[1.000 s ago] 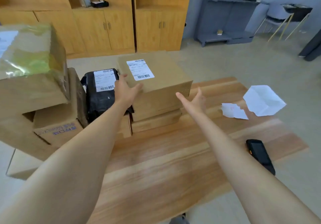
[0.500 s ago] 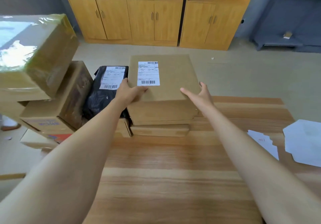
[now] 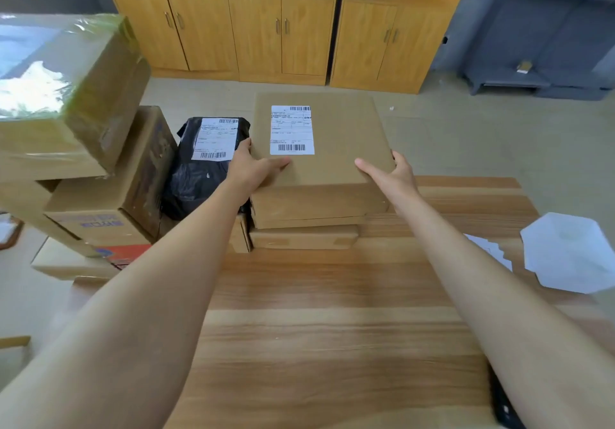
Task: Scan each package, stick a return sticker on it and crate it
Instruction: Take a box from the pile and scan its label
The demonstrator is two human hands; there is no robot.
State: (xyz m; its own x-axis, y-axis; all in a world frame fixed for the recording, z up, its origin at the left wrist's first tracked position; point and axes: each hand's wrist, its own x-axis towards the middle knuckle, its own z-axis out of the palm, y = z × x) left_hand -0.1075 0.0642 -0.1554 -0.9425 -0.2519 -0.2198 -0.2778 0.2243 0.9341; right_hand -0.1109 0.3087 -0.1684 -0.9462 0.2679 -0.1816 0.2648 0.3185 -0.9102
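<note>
Fingers [image 3: 245,147]: left hand [image 3: 253,170] and right hand [image 3: 394,175] clasp flat brown cardboard box [image 3: 342,149] by its sides.
Support: thinner brown carton [image 3: 303,237], wooden bench [image 3: 332,312].

We see the person only as two arms. The left forearm [image 3: 149,295] and the right forearm [image 3: 499,312] are bare from the near edge of the view out to the wrists, smooth and slender, looking broad near us through the wide lens. The left hand [image 3: 248,170] and the right hand [image 3: 391,175] are bare too, thumbs plainly visible.
</note>
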